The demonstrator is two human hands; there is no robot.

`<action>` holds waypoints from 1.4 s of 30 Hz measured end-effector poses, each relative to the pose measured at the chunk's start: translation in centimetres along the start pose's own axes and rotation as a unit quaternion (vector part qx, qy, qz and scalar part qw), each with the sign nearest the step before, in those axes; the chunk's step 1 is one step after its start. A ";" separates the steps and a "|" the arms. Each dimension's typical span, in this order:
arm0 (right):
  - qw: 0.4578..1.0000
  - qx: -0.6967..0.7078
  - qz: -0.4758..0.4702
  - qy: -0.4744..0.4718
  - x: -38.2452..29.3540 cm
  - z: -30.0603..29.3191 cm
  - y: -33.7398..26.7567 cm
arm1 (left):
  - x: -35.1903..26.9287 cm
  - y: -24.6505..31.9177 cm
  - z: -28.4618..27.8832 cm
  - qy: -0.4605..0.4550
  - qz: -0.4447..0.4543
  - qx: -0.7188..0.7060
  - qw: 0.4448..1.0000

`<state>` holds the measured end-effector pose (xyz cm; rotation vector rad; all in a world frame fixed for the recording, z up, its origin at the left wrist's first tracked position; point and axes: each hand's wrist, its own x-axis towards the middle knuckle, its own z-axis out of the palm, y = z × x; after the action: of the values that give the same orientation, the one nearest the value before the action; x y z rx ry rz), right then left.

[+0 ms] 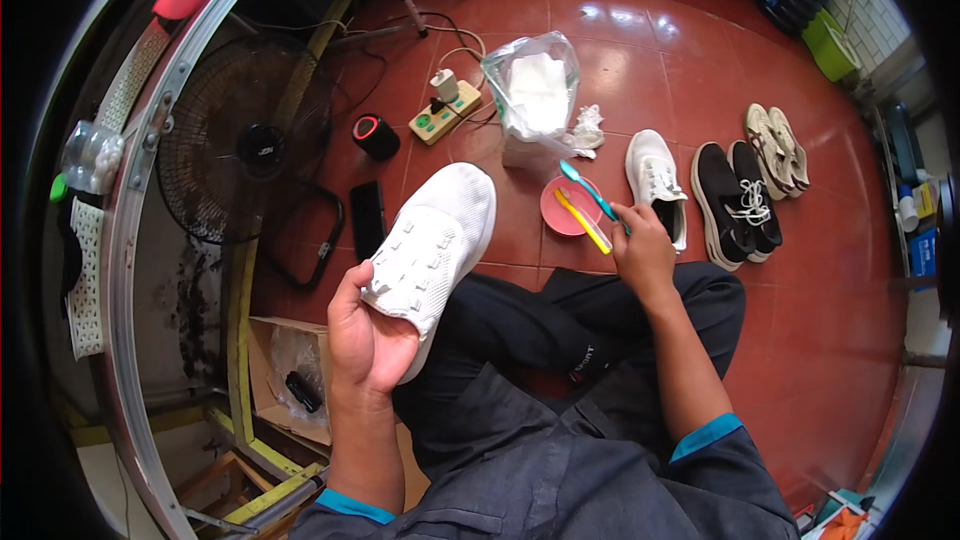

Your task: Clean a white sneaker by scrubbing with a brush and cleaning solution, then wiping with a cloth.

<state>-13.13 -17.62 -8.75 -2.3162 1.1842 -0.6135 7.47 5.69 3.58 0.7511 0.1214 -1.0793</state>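
A white mesh sneaker [442, 240] without laces is in my left hand [367, 337], whose fingers reach inside the shoe opening while the thumb presses on its collar. Its toe points up and away from me. My right hand [643, 247] grips a turquoise toothbrush [589, 189] by the handle, its head over a pink bowl [551, 221]. Across that bowl lies a yellow toothbrush [581, 221] with a pale end close to my right fingers. What the bowl contains is hard to make out. Just beyond my right hand, a second white sneaker [654, 169] stands on the floor.
Black sneakers [716, 202] and beige sneakers [772, 142] stand at the right. Ahead are a plastic bag of white tissues [536, 94], a crumpled tissue [588, 131] and a power strip [442, 116]. A speaker [375, 136], phone [367, 219] and fan [247, 142] are leftward.
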 end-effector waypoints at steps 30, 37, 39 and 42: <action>0.983 -0.160 -0.005 -0.086 -0.7 4.4 2.4 | 1.1 5.9 3.0 -0.065 -0.106 0.744 0.657; 0.993 0.108 0.036 0.017 -1.4 -0.6 0.2 | -1.4 5.2 2.4 0.023 -0.093 0.350 0.932; 0.983 0.175 -0.025 0.056 -2.1 -2.4 -2.8 | -1.9 6.6 -1.5 -0.159 -0.161 0.134 0.965; 0.970 0.225 -0.077 0.055 -3.9 -4.4 -6.7 | -2.3 3.7 1.4 0.044 -0.093 0.224 0.969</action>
<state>-13.55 -11.78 -2.00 -2.0119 0.8083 -0.9661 9.07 7.53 7.45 1.2134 0.0221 -1.2711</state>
